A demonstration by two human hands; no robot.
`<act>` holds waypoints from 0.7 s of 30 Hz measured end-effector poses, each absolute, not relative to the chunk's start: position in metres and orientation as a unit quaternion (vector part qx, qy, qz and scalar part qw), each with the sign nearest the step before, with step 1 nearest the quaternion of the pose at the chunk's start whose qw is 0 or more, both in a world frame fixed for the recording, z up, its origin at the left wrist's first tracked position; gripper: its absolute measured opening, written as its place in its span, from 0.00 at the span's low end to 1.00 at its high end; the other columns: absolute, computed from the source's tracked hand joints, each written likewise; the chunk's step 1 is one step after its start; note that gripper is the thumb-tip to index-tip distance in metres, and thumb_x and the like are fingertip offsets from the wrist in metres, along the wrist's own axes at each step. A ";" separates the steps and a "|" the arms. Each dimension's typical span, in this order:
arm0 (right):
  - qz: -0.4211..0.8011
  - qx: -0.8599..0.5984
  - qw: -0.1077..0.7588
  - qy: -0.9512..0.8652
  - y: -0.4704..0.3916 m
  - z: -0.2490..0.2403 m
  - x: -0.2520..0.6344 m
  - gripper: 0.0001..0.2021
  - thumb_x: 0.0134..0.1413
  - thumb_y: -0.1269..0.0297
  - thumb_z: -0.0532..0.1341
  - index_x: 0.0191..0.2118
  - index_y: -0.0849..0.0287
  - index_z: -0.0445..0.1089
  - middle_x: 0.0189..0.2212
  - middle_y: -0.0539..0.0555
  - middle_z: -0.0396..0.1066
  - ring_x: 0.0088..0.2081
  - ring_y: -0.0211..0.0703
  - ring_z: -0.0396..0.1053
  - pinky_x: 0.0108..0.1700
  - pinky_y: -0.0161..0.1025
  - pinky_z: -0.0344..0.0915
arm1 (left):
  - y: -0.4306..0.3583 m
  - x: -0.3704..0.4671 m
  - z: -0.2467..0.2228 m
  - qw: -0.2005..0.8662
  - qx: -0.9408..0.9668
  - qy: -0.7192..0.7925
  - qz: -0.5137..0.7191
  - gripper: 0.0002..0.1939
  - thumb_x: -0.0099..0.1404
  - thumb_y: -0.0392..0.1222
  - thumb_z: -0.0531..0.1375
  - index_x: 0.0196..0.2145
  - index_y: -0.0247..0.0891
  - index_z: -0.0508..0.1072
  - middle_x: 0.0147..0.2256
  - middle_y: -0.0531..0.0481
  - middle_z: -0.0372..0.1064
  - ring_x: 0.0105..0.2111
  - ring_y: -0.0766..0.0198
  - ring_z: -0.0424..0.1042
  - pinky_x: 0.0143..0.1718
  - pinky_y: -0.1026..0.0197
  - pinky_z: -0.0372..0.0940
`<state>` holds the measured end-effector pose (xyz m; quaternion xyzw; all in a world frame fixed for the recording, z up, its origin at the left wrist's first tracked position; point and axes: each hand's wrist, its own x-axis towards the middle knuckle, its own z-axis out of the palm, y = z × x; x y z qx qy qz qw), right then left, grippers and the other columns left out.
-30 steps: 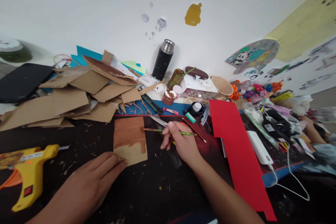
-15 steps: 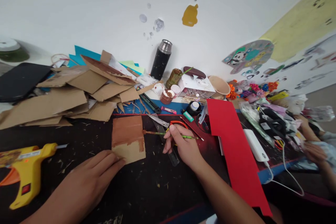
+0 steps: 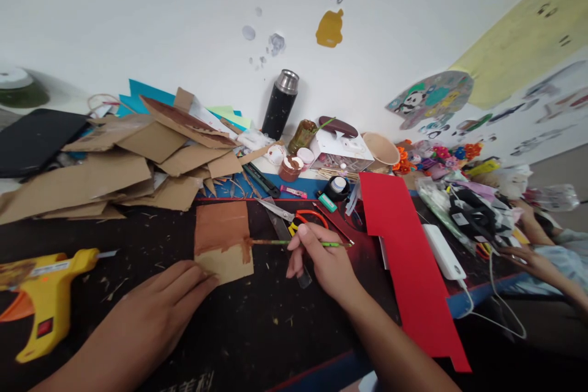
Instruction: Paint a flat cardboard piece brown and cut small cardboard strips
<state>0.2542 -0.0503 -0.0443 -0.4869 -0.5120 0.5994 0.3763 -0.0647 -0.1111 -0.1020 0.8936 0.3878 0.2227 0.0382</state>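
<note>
A square cardboard piece (image 3: 229, 264) lies on the dark table, its upper part coated in brown paint and its lower part bare. My left hand (image 3: 158, 303) rests at its lower left corner, fingers together and gripping the edge; the thumb is hidden. In my right hand (image 3: 319, 260) is a thin green paintbrush (image 3: 275, 242), pinched between thumb and fingers. The brown bristles touch the cardboard's right edge, just below the main painted area. Under and behind the brush lie scissors (image 3: 280, 211) with red-orange handles and a clear ruler (image 3: 304, 280).
A yellow glue gun (image 3: 59, 288) lies at left, below stacked cardboard scraps (image 3: 114, 177). Behind stand an open brown paint jar (image 3: 291, 167) and a black thermos (image 3: 280, 104). Right are red card (image 3: 404, 257) and a white power strip (image 3: 443, 251). Another person's hand (image 3: 523, 257) shows far right.
The brush tip has moved slightly down along the cardboard's right edge, and brown paint now reaches that edge. At far right, the other person's hand has shifted left. My left hand stays put.
</note>
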 end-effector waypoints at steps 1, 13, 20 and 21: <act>0.597 -0.488 0.377 -0.513 -0.049 -0.046 0.250 0.30 0.71 0.31 0.65 0.35 0.57 0.76 0.18 0.48 0.74 0.20 0.42 0.77 0.24 0.34 0.68 | -0.111 -0.064 -0.102 0.037 0.893 0.387 0.226 0.22 0.76 0.33 0.55 0.55 0.45 0.85 0.48 0.48 0.86 0.47 0.55 0.84 0.53 0.55 0.79; 0.580 -0.505 0.375 -0.517 -0.047 -0.054 0.256 0.30 0.71 0.32 0.65 0.34 0.56 0.75 0.17 0.49 0.74 0.20 0.43 0.76 0.23 0.33 0.68 | -0.112 -0.063 -0.099 0.006 0.899 0.379 0.221 0.23 0.74 0.30 0.53 0.54 0.43 0.85 0.47 0.48 0.87 0.47 0.54 0.85 0.51 0.56 0.80; 0.597 -0.488 0.373 -0.516 -0.046 -0.055 0.241 0.31 0.70 0.29 0.65 0.33 0.56 0.74 0.16 0.47 0.71 0.19 0.42 0.76 0.23 0.33 0.68 | -0.112 -0.062 -0.095 0.005 0.897 0.377 0.229 0.22 0.74 0.29 0.54 0.54 0.42 0.85 0.46 0.48 0.86 0.45 0.56 0.85 0.50 0.58 0.80; 0.597 -0.489 0.370 -0.518 -0.046 -0.054 0.242 0.31 0.70 0.29 0.65 0.33 0.56 0.74 0.16 0.47 0.71 0.19 0.42 0.76 0.23 0.34 0.68 | -0.113 -0.062 -0.095 0.004 0.897 0.378 0.228 0.23 0.74 0.28 0.54 0.54 0.42 0.85 0.46 0.48 0.86 0.46 0.55 0.85 0.50 0.58 0.80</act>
